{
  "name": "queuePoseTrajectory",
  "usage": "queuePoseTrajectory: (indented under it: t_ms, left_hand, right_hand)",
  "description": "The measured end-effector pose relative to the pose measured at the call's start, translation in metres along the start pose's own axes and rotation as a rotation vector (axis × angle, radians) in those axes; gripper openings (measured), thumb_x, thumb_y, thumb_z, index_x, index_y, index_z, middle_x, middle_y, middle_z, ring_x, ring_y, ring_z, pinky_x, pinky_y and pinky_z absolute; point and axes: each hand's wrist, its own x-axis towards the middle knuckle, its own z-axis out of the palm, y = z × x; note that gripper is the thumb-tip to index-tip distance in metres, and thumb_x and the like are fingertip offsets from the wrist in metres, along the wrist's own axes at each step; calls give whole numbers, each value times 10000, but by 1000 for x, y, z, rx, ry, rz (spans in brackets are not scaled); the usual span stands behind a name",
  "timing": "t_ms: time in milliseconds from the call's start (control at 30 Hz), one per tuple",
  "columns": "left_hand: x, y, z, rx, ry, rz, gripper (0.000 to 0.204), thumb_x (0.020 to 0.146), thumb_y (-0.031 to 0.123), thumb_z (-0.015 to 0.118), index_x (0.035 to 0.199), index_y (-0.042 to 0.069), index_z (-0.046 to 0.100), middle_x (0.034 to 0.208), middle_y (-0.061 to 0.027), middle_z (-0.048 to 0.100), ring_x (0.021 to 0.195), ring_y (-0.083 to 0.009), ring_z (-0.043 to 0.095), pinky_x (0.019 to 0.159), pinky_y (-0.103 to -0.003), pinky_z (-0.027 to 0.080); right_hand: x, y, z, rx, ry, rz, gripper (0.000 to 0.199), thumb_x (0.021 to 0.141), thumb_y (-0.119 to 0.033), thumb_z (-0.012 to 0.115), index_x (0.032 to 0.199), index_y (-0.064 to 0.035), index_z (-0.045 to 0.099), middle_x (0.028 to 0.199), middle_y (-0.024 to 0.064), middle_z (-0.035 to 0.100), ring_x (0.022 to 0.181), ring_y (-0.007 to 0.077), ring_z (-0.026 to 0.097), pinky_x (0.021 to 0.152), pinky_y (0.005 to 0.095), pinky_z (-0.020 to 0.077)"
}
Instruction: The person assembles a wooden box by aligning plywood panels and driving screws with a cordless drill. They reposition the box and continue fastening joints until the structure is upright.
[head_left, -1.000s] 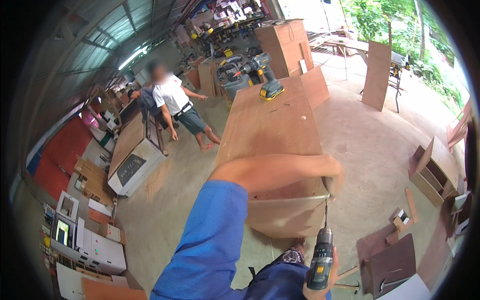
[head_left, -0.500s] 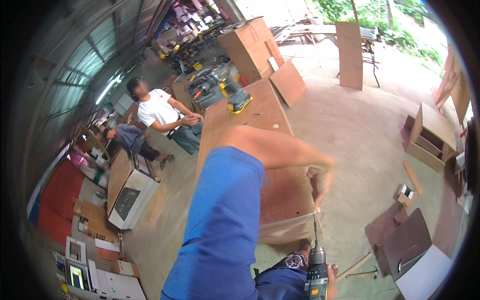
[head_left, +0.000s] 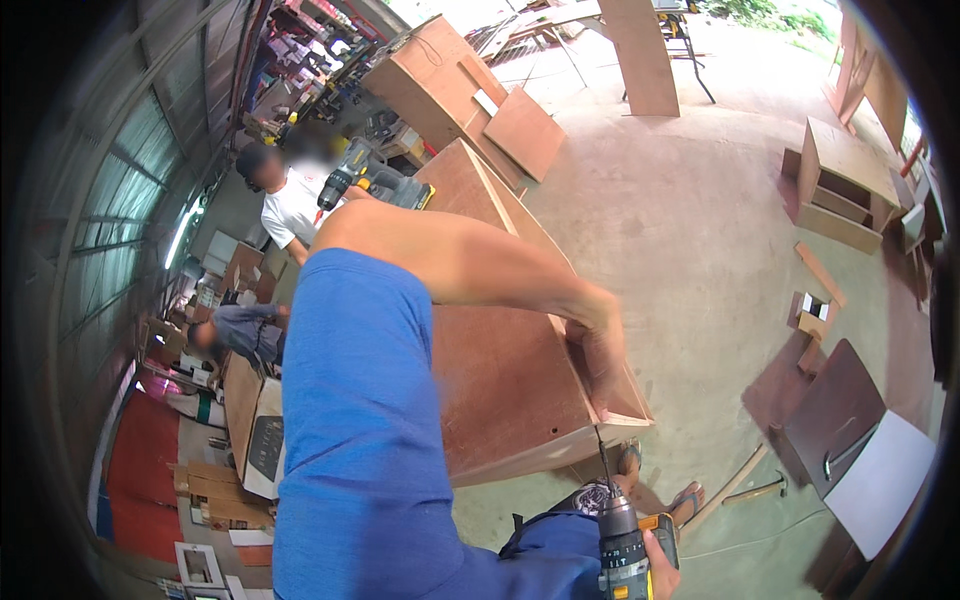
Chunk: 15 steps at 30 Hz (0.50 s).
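My right hand (head_left: 661, 568) is wrapped round a yellow and black cordless drill (head_left: 622, 540) at the lower edge. Its long thin bit points up, the tip at the near right corner of a brown plywood cabinet (head_left: 510, 385). Across the cabinet top stretches my left arm in a blue sleeve. My left hand (head_left: 597, 350) hooks over the cabinet's right edge, fingers bent down and partly blurred, a fingertip close to the bit's tip. Below that edge the cabinet's open side shows. A small dark hole (head_left: 555, 430) marks the top panel near the front.
A person in a white shirt (head_left: 290, 210) stands beyond the cabinet, near another drill (head_left: 338, 185). Another person (head_left: 240, 330) is at the left. On the floor at right lie a hammer (head_left: 755, 488), a dark board (head_left: 830, 420) and a white board (head_left: 880, 483). A small cabinet (head_left: 845, 190) stands farther back.
My view has shifted, so the surroundings sit farther left. The drill bit's tip remains by the cabinet corner, and my left hand stays at the right edge.
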Motion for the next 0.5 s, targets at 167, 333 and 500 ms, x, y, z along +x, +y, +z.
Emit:
queuePoseTrajectory:
  t_ms: [167,333,500]
  left_hand:
    - [-7,3,2,-13,-35,-36,724,1008,507,681,1409,-91,605,1442,-239,627,1342,-308,605,1146,-437,444]
    - [-4,2,-2,362,140,-44,743,1021,624,577,1445,16,625,1452,-215,630,1364,-344,585,1158,-446,432]
    - [0,1,6,405,207,4,826,1051,712,379,1254,5,755,1227,-269,727,1200,-428,663,1064,-489,476]
  right_hand:
    - [0,18,9,-46,-39,73,494,934,-99,736,1406,2,627,928,78,742,706,144,672,616,304,559]
    - [20,10,-1,-32,-44,-162,604,795,-12,780,1378,36,632,945,176,736,797,269,723,746,343,574]
    - [16,21,1,10,-71,-41,615,750,-124,792,1356,-70,694,1002,83,753,672,206,630,592,338,490]
